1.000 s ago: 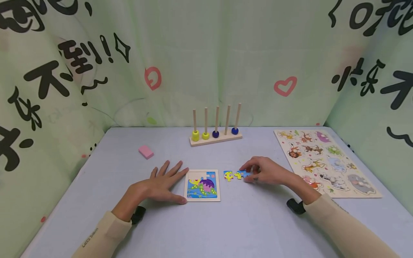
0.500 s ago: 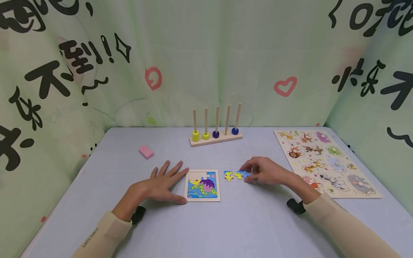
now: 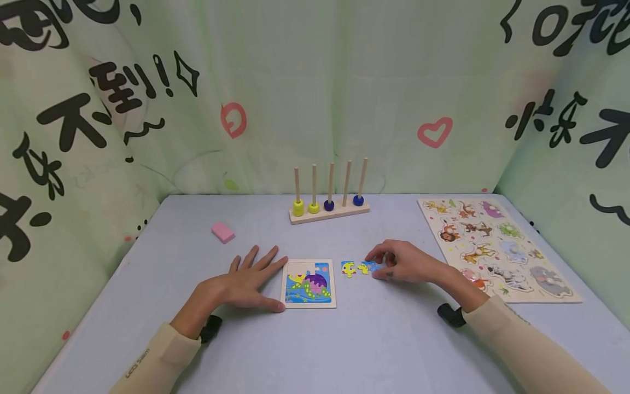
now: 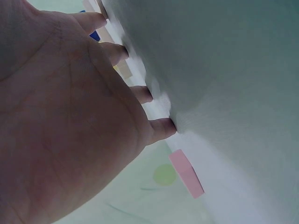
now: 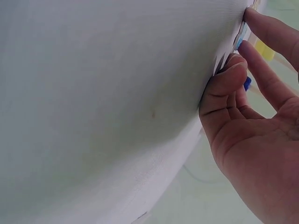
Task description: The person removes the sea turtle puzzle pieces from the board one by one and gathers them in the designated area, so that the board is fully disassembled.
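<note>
Your right hand (image 3: 406, 262) is the nearer one to the loose jigsaw pieces, which lie flat on the table (image 3: 305, 350) just right of the wooden jigsaw tray (image 3: 309, 305), level with its upper part. They form a short row running left to right: a yellow-and-blue piece (image 3: 348, 267) closest to the tray, a yellow-marked piece (image 3: 363, 268) next, and a blue piece (image 3: 376, 265) at the right end. Your right thumb and fingers curl in on that blue piece, index at its far edge and thumb at its near edge, so you seem to be pinching it; how firmly, you cannot tell from either view. From that grip the tray lies leftward, along the row's own long axis, with the other two pieces in between. The tray is about square, and pale bare patches show in its upper part, on the side away from you. Your left hand (image 3: 246, 284) lies spread at the opposite side, thumb touching the tray's near left corner, index at its far left corner, fingertips down and palm raised.
</note>
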The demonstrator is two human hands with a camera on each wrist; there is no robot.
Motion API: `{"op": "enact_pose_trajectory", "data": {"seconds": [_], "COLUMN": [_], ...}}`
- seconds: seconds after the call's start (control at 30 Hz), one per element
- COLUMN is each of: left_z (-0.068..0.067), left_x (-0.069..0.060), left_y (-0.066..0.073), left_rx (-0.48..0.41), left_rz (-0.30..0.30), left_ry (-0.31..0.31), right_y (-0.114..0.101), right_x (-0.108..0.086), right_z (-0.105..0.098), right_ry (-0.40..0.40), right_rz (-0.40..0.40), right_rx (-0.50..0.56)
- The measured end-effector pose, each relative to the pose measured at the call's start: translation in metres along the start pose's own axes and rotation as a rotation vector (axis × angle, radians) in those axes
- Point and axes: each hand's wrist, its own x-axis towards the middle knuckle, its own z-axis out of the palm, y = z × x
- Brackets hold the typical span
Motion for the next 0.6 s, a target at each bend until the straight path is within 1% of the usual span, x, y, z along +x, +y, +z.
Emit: {"op": "enact_pose_trajectory", "data": {"seconds": [0.23,0.4,0.5,0.6], "left_z": [-0.002,-0.002,-0.001,-0.001], "left_x": [-0.002,-0.002,-0.002,-0.001], "left_y": [0.002,0.002,0.001,0.001], "left_rx": [-0.01,-0.001,0.003,0.005], "left_rz": [0.005,0.008,0.009,0.006], "left_ry": [-0.004,-0.002,-0.002,-0.005], "right_y": [0.001,-0.001,-0.006,-0.016], "right_x": [0.001,0.004,0.007,0.012], "right_z": [0.0,0.0,0.002,0.006], "right_ry": [0.0,0.028,0.035,0.03], "right_rz": [0.006,-0.003,-0.028,-0.067], "right_rx": [-0.008,-0.014,-0.005,0.004]}}
